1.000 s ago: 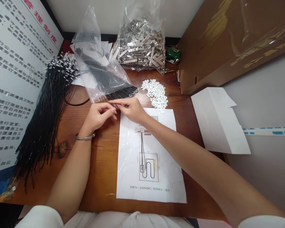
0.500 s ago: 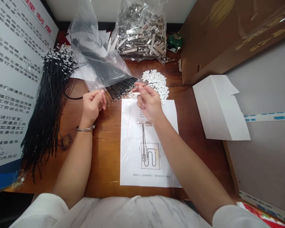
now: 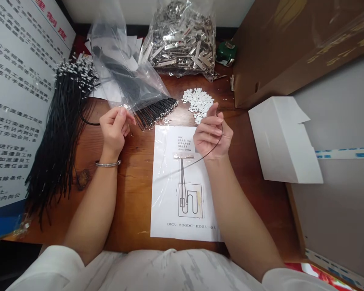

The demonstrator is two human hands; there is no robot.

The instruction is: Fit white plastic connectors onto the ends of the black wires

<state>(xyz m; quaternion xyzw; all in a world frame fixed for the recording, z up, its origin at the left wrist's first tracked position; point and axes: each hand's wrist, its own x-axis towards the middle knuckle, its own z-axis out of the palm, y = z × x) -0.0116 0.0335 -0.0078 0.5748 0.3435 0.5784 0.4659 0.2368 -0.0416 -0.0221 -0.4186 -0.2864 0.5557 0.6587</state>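
My right hand [image 3: 212, 135] is turned palm up beside the white connector pile, its fingers curled. A single thin black wire [image 3: 210, 153] is pinched near its fingertips and trails down to the left across the paper. To the left, my left hand [image 3: 115, 127] is closed, thumb against fingers, near the mouth of a clear bag; what it grips is hidden. A black cord [image 3: 89, 122] curves from the left up to the back of this hand. Between the hands, a fan of black wires [image 3: 157, 113] with bare metal ends sticks out of the clear bag [image 3: 124, 72].
Small white connectors [image 3: 198, 103] are heaped past my right hand. On the left hangs a long bundle of black wires [image 3: 57, 141] with white tips. A printed drawing [image 3: 166, 218] lies in front of me. Behind stand a bag of metal strips [image 3: 182, 44] and a cardboard box [image 3: 279, 44].
My right hand has moved right and turned palm up, away from the wire fan, with the thin wire now trailing over the paper. My left hand has barely moved.
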